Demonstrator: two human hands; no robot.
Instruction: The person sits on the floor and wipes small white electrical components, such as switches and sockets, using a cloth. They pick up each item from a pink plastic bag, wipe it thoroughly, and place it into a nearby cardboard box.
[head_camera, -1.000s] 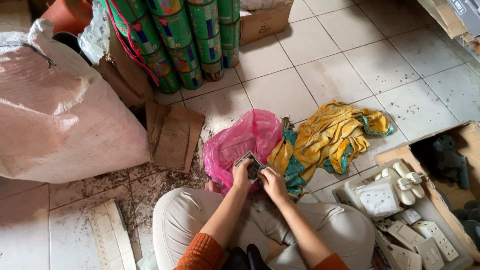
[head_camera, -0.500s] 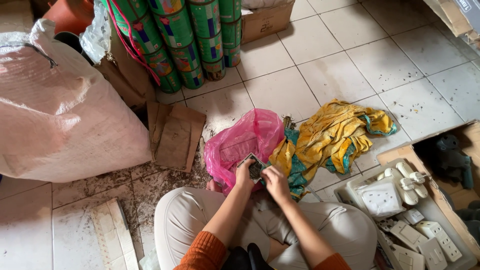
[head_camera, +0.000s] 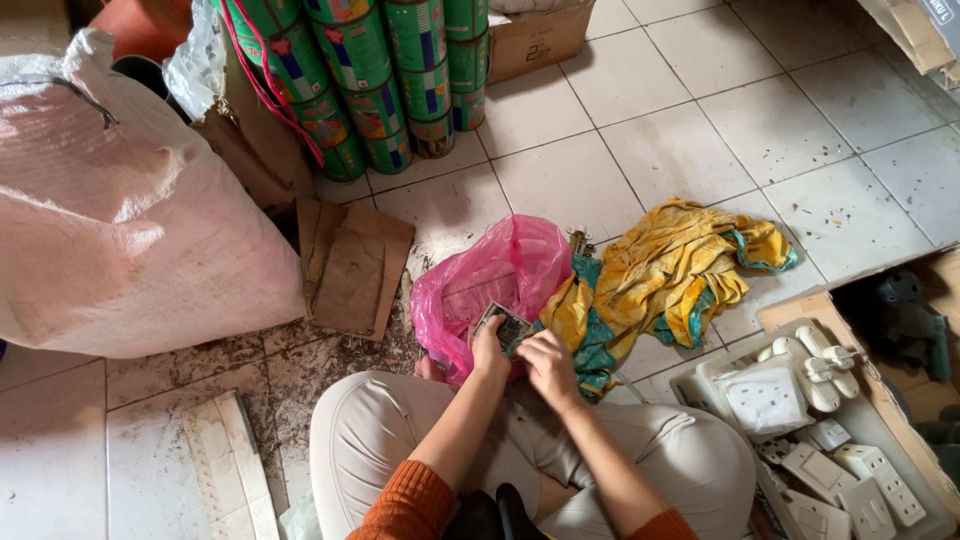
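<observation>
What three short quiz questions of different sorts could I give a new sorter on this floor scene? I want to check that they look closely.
1. True or false: both hands hold the small dark flat part over the pink plastic bag.
2. Which lies just right of the pink bag? A) the yellow and teal cloth B) the stacked green cans C) the large white sack
3. What fills the cardboard box at the person's right?

Key
1. True: the left hand and right hand grip it with their fingers.
2. A
3. White switch and socket plates and other white plastic parts.
</observation>
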